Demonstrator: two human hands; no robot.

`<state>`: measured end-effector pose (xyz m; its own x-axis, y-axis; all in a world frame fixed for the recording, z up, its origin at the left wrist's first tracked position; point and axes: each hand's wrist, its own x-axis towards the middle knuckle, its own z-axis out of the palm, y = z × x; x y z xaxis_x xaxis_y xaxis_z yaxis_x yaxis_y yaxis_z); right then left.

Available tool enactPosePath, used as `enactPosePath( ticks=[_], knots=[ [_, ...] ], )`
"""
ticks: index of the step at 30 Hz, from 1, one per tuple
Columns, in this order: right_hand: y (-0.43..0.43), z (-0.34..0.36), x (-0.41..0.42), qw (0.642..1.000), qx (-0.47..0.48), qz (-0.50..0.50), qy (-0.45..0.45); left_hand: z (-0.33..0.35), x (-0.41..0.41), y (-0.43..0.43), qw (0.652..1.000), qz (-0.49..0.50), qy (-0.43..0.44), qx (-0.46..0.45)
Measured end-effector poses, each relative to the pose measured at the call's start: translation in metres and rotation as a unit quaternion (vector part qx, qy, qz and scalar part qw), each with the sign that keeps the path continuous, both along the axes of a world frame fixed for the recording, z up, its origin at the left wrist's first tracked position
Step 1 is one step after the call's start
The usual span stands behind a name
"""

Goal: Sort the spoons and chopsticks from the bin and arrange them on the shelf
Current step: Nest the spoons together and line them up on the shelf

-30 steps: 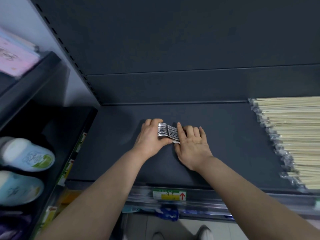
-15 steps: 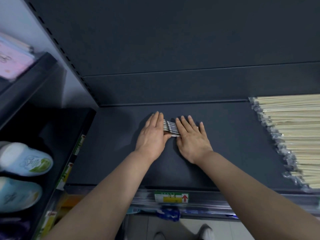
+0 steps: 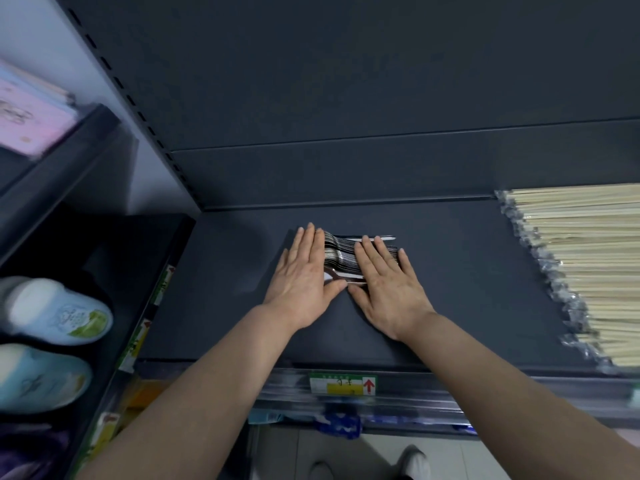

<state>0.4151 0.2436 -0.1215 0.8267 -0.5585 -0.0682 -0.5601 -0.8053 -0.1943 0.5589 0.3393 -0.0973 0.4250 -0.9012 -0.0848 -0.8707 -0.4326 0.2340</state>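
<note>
Both hands flat, palms down, fingers straight and close together, on the dark grey metal shelf [image 3: 467, 292]. The left hand [image 3: 304, 271] sits against the left end of the row of shiny steel spoons [image 3: 341, 258], at the bowls. The right hand [image 3: 384, 282] lies over the right part of the row, fingers on top of the handles. The spoons sit between the 2 hands, nested in 1 tight row and touching both. Neither hand curls round anything; straight fingers press only. The thumbs nearly meet just on the near side of the row. 1 handle pokes out past the right fingertips.

Well right of the right hand: a stack of pale wooden chopsticks in clear plastic sleeves [image 3: 585, 271], flat on the same shelf, sleeve ends toward the hands, apart from the spoons.

Below the wrists, on the shelf's front rail: a green-and-yellow price label with a red arrow [image 3: 343, 384].

Far left of the left hand, on the neighbouring rack: 2 pale blue slippers [image 3: 59, 310], 1 nearer than the other. Up-left, on a higher shelf: pink flat packs [image 3: 27, 116], blurred.

Between the forearms, low down: a grey shoe toe [image 3: 412, 462] on the tiled floor.
</note>
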Motion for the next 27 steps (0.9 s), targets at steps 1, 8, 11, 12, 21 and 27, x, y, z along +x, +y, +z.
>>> enactPosePath(
  ticks=[1, 8, 11, 12, 21, 27],
  knots=[
    [0.002, 0.0, -0.001, 1.0, -0.004, 0.002, 0.0, 0.0, -0.001, 0.001, 1.0, 0.002, 0.002, 0.004],
    [-0.002, 0.005, 0.001, 0.999, -0.016, 0.008, 0.028, 0.001, -0.001, -0.001, 1.0, 0.015, 0.004, 0.006],
    [-0.003, 0.007, 0.007, 0.999, -0.013, 0.011, 0.041, 0.003, -0.003, -0.01, 1.0, 0.021, 0.023, -0.005],
    [-0.004, 0.007, 0.009, 0.999, -0.009, 0.012, 0.044, 0.003, -0.003, -0.013, 0.999, 0.029, 0.037, -0.019],
    [-0.015, 0.012, 0.012, 0.998, -0.02, 0.014, 0.058, 0.004, 0.014, -0.04, 0.965, 0.194, 0.15, -0.095],
    [-0.016, 0.012, 0.014, 0.998, -0.018, 0.019, 0.059, 0.001, 0.022, -0.045, 0.959, 0.172, 0.186, -0.127]
  ],
)
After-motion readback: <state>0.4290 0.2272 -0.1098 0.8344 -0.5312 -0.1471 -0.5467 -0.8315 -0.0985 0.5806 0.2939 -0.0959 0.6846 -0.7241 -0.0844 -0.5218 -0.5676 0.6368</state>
